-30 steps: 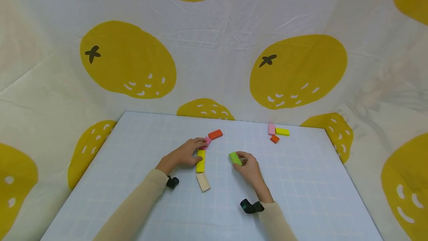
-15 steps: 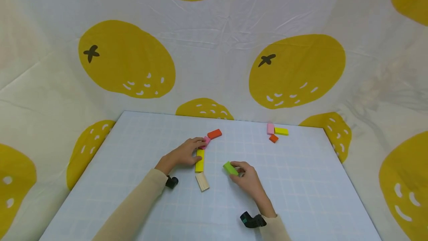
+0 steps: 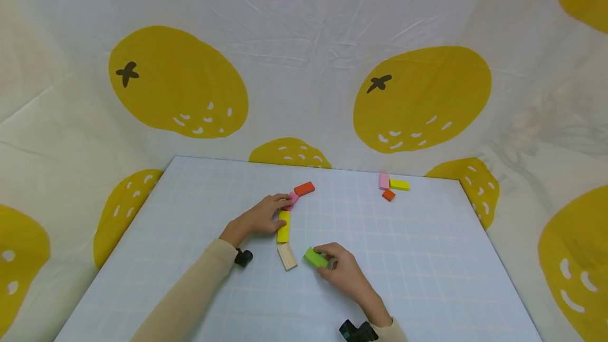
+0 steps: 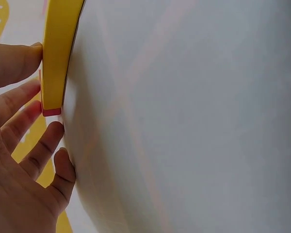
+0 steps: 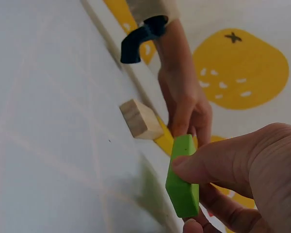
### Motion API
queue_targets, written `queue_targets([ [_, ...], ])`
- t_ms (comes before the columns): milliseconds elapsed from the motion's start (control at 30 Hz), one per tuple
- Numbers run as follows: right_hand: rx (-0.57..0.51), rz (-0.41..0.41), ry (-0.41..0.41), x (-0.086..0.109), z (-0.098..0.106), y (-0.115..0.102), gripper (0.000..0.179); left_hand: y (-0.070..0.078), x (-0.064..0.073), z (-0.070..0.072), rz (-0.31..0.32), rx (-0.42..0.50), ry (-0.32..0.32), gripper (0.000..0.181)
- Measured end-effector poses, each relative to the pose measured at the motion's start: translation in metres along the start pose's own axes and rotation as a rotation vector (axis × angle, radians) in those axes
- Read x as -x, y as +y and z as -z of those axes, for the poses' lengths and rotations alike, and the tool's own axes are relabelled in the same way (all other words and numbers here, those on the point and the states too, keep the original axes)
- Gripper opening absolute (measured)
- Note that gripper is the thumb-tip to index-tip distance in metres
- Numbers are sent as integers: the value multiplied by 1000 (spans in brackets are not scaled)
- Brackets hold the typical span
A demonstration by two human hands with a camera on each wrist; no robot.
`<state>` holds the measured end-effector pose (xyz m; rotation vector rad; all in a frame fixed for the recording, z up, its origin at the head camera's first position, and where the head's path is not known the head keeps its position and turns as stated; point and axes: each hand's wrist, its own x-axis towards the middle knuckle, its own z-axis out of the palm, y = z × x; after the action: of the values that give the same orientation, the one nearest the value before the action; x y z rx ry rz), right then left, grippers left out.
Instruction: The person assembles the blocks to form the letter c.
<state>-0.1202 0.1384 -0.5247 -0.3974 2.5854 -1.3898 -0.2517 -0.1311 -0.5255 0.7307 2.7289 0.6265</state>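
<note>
My right hand (image 3: 343,274) pinches a green wooden block (image 3: 315,258) between thumb and fingers, just to the right of a plain wood block (image 3: 287,256). In the right wrist view the green block (image 5: 183,187) is above the surface, with a shadow below it. My left hand (image 3: 258,216) rests at a bent row of blocks. Its thumb touches the yellow block (image 3: 283,227), and its fingertips lie at the pink block (image 3: 291,201), which they partly cover. A red-orange block (image 3: 304,189) lies at the row's far end, the plain wood block at its near end.
At the far right of the white table (image 3: 427,278) lie a light pink block (image 3: 384,181), a yellow block (image 3: 399,185) and a small orange block (image 3: 388,195). A curtain (image 3: 304,94) with yellow fruit prints stands behind the table and along both sides.
My right hand has moved toward me and to the left with the green block, which has turned, and is now beside the plain wood block. My left hand has stayed in place.
</note>
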Motion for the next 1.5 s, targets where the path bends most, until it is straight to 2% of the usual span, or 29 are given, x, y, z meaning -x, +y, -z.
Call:
queue_targets([
  [367, -54, 77, -77, 13, -8, -6, 38, -3, 0, -2, -16, -5, 12, 65],
  [667, -42, 107, -120, 17, -14, -5, 38, -6, 2, -3, -26, -13, 22, 64],
  [867, -17, 158, -114, 23, -14, -3, 38, -6, 0, -4, -66, 5, 26, 62],
  [1067, -5, 190, -109, 23, -12, -5, 39, -7, -2, -1, -38, 4, 20, 64],
  [1267, 27, 186, -106, 24, -12, -3, 40, -9, -2, -1, -59, 5, 23, 64],
  [1500, 30, 215, -118, 25, -15, -1, 41, -8, -2, -1, -52, 26, 18, 63],
])
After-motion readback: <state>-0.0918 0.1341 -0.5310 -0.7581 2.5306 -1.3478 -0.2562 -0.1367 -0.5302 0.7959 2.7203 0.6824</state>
